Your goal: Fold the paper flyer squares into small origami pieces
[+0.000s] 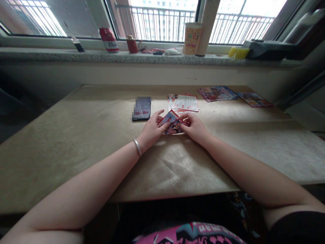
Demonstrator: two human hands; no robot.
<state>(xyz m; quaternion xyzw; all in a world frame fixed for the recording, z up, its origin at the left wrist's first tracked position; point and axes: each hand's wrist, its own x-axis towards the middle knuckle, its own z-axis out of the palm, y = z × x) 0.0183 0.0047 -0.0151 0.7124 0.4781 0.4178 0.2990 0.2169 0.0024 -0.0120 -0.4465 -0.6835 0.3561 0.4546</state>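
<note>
Leaflet (172, 123) is being held part-folded at mid-tabletop (76, 142), just beside the phone (141, 108) and near the flyers (184, 102). It is being pinched from both sides, with the grip of the left hand (151, 131) and of the right hand (194, 128) each closed on an edge. The fold is probably being done best if corners are being matched before the crease is being pressed.

Bright barred window (162, 20) above table (76, 135)

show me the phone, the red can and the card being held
phone (141, 108), head view, middle of its dark screen
red can (109, 40), head view, middle of its side
card (172, 122), head view, middle of its printed face
</note>
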